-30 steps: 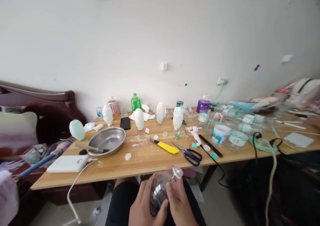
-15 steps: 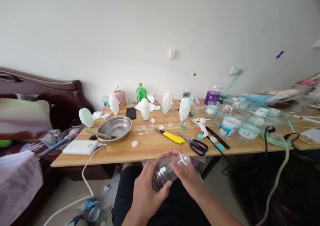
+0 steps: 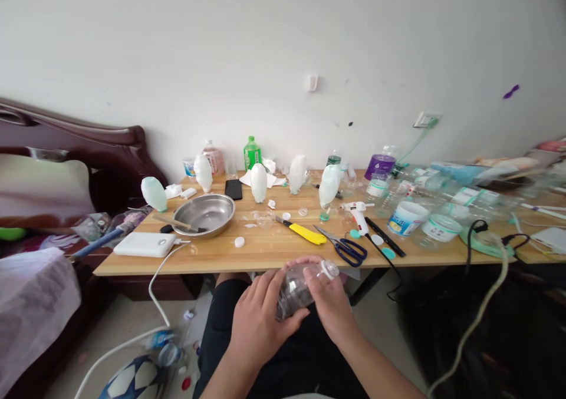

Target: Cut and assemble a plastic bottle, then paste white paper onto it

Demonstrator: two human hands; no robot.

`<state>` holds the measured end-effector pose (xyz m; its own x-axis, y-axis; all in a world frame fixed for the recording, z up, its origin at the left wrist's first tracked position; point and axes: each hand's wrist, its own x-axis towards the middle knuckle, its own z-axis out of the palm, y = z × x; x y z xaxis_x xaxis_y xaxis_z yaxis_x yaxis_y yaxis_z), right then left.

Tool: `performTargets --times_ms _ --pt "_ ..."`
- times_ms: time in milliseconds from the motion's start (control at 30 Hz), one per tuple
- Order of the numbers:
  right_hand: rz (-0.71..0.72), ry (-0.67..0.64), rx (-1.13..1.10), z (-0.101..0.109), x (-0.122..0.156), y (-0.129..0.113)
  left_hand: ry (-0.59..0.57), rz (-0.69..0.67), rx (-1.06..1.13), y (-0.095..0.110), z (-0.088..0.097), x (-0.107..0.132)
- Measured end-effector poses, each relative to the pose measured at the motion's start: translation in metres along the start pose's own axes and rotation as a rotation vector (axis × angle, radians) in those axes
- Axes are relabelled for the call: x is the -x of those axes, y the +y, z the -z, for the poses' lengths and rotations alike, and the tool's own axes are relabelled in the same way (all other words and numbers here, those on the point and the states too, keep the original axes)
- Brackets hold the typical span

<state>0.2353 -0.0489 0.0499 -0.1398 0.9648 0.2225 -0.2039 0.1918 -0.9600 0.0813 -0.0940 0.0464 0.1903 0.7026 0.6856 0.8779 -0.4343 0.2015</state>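
Note:
Both my hands hold a clear plastic bottle top [image 3: 297,289] with a white cap [image 3: 329,268], over my lap just below the wooden table's [image 3: 265,257] front edge. My left hand [image 3: 259,319] cups its cut lower end from below. My right hand [image 3: 331,302] wraps the neck side, fingers near the cap. On the table lie a yellow utility knife [image 3: 300,231], blue-handled scissors [image 3: 347,249] and a white glue gun [image 3: 359,217]. Several white-coated bottle tops [image 3: 259,182] stand near the back.
A steel bowl [image 3: 206,213] with a brush, a white power bank [image 3: 144,244] with a cable, a phone [image 3: 233,189], a green bottle [image 3: 252,152], loose caps, tubs and clear bottles [image 3: 424,198] crowd the table. A dark wooden headboard [image 3: 88,145] is at left. A ball [image 3: 137,380] lies on the floor.
The view has tilted down and shifted, so table and hands sit higher in frame. My hands have kept hold of the bottle top, turning it slightly.

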Motion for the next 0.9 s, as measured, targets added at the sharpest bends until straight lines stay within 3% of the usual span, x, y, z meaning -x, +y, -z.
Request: performTargets --times_ms 600,900 --pt "-0.074 -0.006 -0.019 -0.002 -0.002 -0.005 -0.052 0.068 0.017 0.001 -0.006 0.006" --pt "-0.098 -0.031 -0.089 0.001 -0.004 0.003 -0.007 0.089 0.011 0.001 -0.014 0.009"
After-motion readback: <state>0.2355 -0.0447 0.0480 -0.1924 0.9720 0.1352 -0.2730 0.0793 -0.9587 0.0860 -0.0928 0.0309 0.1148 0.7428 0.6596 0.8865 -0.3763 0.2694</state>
